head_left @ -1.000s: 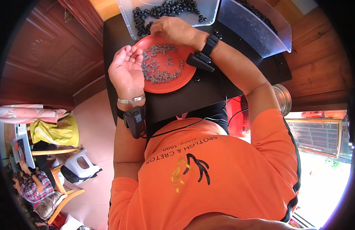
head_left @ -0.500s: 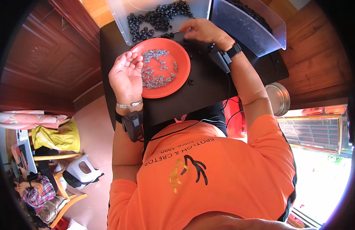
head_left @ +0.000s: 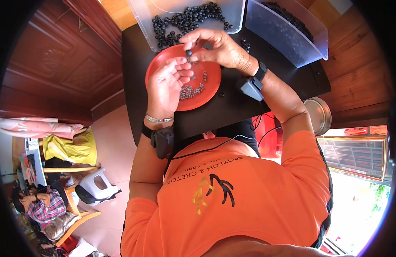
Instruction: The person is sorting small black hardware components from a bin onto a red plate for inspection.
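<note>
Above the red plate [head_left: 214,88], my two hands meet at the fingertips. My right hand [head_left: 225,49] pinches a small round black piece [head_left: 189,53] between thumb and fingers. Palm up, my left hand [head_left: 163,85] has its fingers curled and its tips just below that piece. Whatever its fingertips grip is too small to make out. Small silvery metal pieces [head_left: 190,92] lie on the plate, partly hidden by my hands. Just beyond stands a clear plastic bin [head_left: 141,23] with many black pieces [head_left: 198,15] spread over its bottom.
A second clear bin [head_left: 279,40] of black pieces stands at the far right. Loose black pieces [head_left: 245,44] lie on the dark table [head_left: 270,85]. A cable [head_left: 261,115] runs from my right wrist device. Another person [head_left: 46,207] sits at the left near a white stool [head_left: 95,186].
My right hand has come from the table beside the bins to above the plate, bringing the black piece against my left fingertips. My left fingers have curled in more. The view has shifted slightly.
</note>
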`<action>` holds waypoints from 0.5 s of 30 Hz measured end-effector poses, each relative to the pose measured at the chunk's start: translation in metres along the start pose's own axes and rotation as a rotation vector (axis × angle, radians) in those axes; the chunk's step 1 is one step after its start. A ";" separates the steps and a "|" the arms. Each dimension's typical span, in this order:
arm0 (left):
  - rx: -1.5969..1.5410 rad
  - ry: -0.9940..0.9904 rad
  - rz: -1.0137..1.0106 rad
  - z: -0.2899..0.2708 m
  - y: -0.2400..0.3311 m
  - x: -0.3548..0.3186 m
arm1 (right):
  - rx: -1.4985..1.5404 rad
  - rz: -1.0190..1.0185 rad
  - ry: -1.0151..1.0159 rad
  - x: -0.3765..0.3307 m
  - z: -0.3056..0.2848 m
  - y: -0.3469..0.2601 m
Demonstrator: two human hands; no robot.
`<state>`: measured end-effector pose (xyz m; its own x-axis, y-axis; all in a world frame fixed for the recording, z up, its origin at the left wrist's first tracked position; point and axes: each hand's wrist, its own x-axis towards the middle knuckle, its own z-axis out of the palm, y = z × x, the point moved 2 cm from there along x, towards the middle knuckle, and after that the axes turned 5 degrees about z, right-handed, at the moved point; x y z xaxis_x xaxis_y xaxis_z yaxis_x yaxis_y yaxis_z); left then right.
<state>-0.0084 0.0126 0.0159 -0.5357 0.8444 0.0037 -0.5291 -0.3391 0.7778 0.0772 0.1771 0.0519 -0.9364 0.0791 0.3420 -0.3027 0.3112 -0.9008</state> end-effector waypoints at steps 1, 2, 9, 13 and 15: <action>0.006 0.003 -0.001 -0.001 -0.001 0.001 | -0.019 -0.019 -0.004 -0.001 0.006 -0.002; -0.012 -0.023 -0.010 -0.001 -0.003 0.002 | -0.040 -0.033 -0.008 -0.002 0.010 -0.003; 0.020 -0.068 0.024 0.004 -0.005 0.002 | -0.221 -0.183 0.028 -0.002 0.018 -0.007; 0.075 -0.096 0.084 0.007 -0.004 0.000 | -0.196 -0.193 0.072 -0.004 0.019 -0.009; 0.078 -0.121 0.096 0.008 -0.005 0.000 | -0.168 -0.169 0.069 -0.005 0.019 -0.013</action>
<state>-0.0010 0.0173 0.0171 -0.4957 0.8550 0.1525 -0.4239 -0.3914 0.8168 0.0824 0.1546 0.0569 -0.8590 0.0756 0.5064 -0.4145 0.4780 -0.7744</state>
